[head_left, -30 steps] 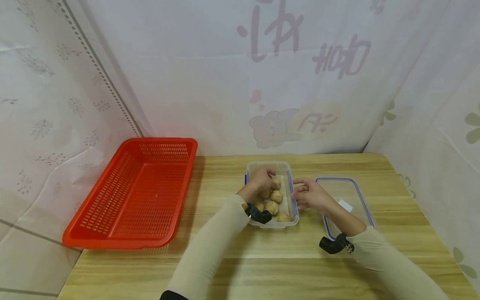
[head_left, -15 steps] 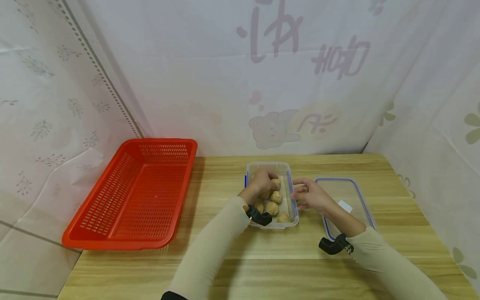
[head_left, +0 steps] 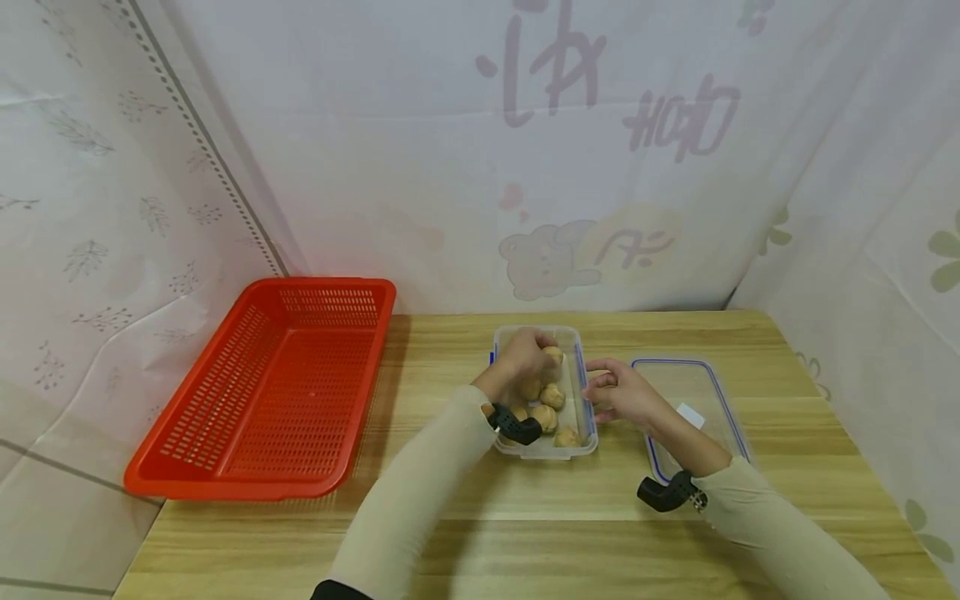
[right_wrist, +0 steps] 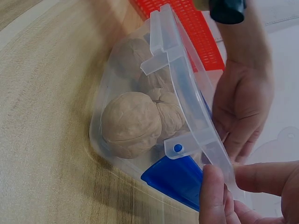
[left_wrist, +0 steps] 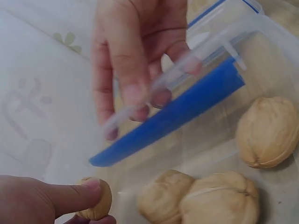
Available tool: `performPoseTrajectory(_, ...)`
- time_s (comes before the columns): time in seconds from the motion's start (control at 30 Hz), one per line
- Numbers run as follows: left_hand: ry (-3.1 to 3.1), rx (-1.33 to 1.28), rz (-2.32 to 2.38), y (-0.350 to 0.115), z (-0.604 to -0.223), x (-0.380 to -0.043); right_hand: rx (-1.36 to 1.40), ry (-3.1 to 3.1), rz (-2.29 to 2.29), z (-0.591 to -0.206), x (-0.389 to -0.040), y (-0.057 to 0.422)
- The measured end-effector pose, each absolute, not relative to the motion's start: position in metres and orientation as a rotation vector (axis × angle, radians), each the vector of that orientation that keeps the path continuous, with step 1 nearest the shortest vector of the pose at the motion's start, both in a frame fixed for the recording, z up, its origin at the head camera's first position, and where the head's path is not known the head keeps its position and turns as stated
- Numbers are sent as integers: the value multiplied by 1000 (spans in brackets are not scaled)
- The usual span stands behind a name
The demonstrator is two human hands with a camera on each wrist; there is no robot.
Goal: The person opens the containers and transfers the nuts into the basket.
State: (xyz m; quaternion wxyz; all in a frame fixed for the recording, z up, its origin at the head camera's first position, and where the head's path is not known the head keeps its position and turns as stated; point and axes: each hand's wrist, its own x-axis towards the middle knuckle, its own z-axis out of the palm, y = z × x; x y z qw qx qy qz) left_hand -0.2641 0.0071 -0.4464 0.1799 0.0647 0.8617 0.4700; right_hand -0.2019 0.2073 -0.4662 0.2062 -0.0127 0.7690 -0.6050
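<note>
A clear plastic food container (head_left: 573,337) with blue clips holds several walnuts (head_left: 552,397) on its floor. Inside it, toward the far end, my left hand (head_left: 525,354) pinches one walnut (left_wrist: 106,199) between thumb and fingers. My right hand (head_left: 626,392) grips the container's right wall; the right wrist view has the thumb on one side of the rim (right_wrist: 191,98) and fingers on the other. Near those fingers hangs a blue clip (right_wrist: 175,179), folded down outside the wall. Part of the walnut pile is hidden under my left hand and wrist.
At the left stands a large red plastic basket (head_left: 300,375). The container's lid (head_left: 678,379), clear with a blue seal, lies on the wooden table (head_left: 585,550) under my right forearm. Patterned cloth (head_left: 420,167) hangs behind and along both sides.
My left hand has shifted slightly toward the container's far end, and the walnut in its fingers has moved with it. My right hand keeps its place on the wall.
</note>
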Motion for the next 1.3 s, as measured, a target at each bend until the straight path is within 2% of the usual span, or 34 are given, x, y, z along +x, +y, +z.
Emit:
performPoseTrajectory(0.6,2492,659,1198,-16,-365,-285,-29,2144,-1704,-470,-203,208)
performPoseTrajectory(0.93,2524,630,1262,-61,-321,-294,-38,2151,-1705,-470,-202,208)
performPoseTrajectory(1.3,2595,512,1312,-130,-301,-299,-35,2151,-1700,-471,-201,207)
